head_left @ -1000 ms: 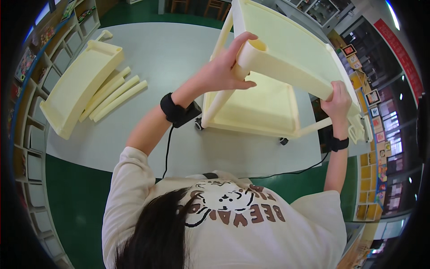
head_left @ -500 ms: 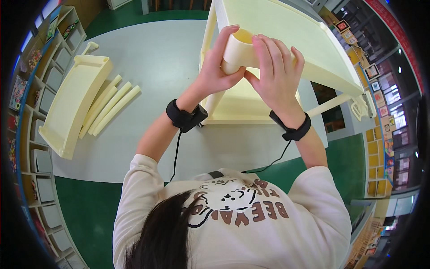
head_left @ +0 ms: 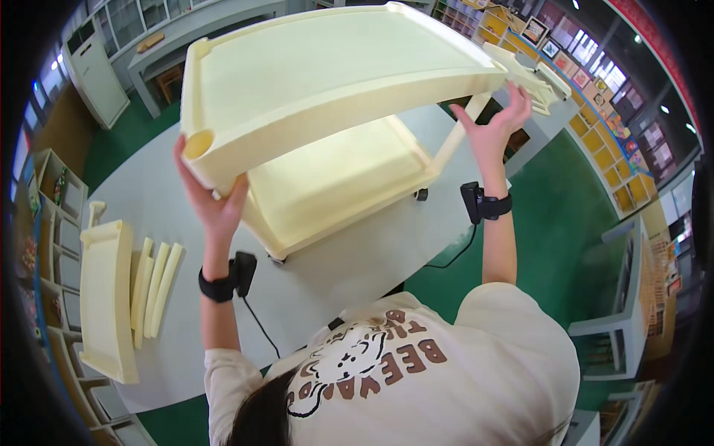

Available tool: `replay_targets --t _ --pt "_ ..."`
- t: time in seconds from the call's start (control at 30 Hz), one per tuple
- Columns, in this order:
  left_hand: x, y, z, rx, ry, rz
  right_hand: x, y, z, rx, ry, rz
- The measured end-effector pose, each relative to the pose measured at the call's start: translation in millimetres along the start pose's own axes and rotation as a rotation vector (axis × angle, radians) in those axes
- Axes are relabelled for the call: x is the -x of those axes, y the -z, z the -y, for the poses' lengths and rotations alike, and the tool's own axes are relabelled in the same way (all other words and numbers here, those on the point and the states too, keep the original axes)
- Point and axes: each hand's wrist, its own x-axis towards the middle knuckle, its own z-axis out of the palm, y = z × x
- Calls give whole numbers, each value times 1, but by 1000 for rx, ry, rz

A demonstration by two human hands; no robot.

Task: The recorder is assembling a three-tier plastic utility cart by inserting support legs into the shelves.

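A cream plastic trolley stands on the table, with a wide top tray [head_left: 327, 111] above a lower tray [head_left: 335, 186]. My left hand [head_left: 216, 208] grips the near left corner of the top tray, thumb on the inner side and fingers along the outer side. A round hole [head_left: 198, 144] with a yellowish inside opens in that corner. Over at the near right corner, my right hand [head_left: 492, 134] is open, thumb and fingers spread. Whether it touches the tray there, I cannot tell.
At left on the grey table [head_left: 216, 320] lie a loose cream tray [head_left: 108, 297] and several cream tubes [head_left: 162, 290]. Other cream parts [head_left: 532, 85] sit beyond the trolley's right end. A small black caster [head_left: 421, 195] shows beneath the lower tray. Shelves [head_left: 63, 223] line the left side.
Both hands were together round the tray's near corner. My right hand has come off and moved right along the tray; my left hand stays at the corner. The view has turned.
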Motion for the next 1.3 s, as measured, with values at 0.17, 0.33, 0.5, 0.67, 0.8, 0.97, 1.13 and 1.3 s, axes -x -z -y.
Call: replay_targets --t 0.17,0.33,0.5,0.67,0.8,0.97,1.13,1.3 --pt "2 9 -22 -42 150 -41 30 -31 -64 -528 -640 206" --pt "-1 6 -28 -175 219 -167 20 -56 -67 -890 -687 215" --pt "2 36 -22 -596 158 -228 27 -80 -70 -978 -359 195" --pt "17 17 -67 -1402 -112 -307 21 -80 -68 -995 -244 85" --pt "2 -97 -138 -1323 -234 15 23 -86 -70 -1057 -255 106" --pt "-13 -248 -178 -1031 -303 346 37 -68 -72 -1717 -929 408" --pt "-45 -311 -144 -1072 -540 436 35 -71 -74 -1958 -872 631" --pt "-48 -328 -122 -1157 -676 334 40 -75 -68 -1735 -850 511"
